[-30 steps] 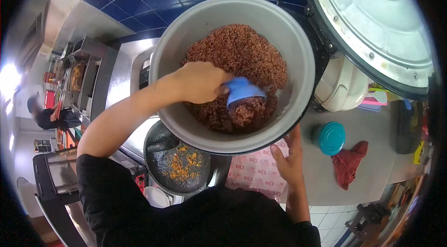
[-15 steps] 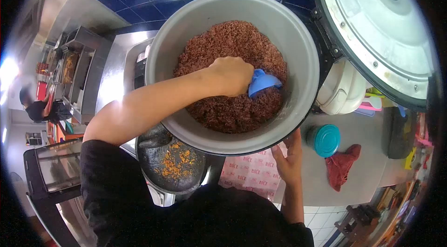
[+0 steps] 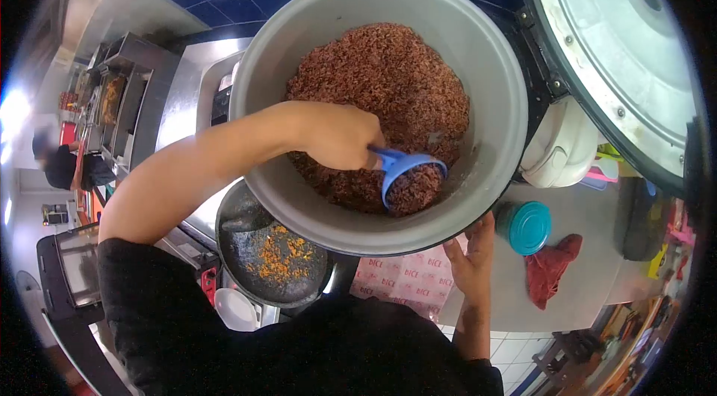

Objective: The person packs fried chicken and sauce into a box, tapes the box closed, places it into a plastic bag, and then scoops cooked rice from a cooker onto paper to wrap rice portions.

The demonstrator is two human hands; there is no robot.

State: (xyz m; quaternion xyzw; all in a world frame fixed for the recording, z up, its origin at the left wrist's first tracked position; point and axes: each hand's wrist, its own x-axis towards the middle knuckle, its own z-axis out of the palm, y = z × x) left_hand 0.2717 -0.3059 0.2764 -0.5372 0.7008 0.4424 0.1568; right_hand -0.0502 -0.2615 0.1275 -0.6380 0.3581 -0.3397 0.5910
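My left hand (image 3: 345,136) is closed round the handle of a blue scoop (image 3: 399,164), held inside a big grey pot (image 3: 489,90). The scoop's cup is heaped with reddish-brown cooked rice, and a large mound of the same rice (image 3: 381,60) covers the pot's bottom. By the pot's near right outer edge is my right hand (image 3: 472,258), thumb spread away from the fingers. The fingertips are partly hidden at the pot's side, so whether they press on it is unclear. The pot's hinged lid (image 3: 609,45) stands raised on the right.
A dark stone mortar (image 3: 272,261) with orange crumbs stands near left, beside a white bowl (image 3: 236,310). Printed paper (image 3: 403,280) lies below the pot. A teal-lidded jar (image 3: 529,228) and red cloth (image 3: 553,269) are on the right. Another person (image 3: 63,164) is far left.
My left hand has turned the scoop, which now faces up full of rice, lower in view than before. The pot appears slightly larger and shifted. My right hand stays by the pot's edge.
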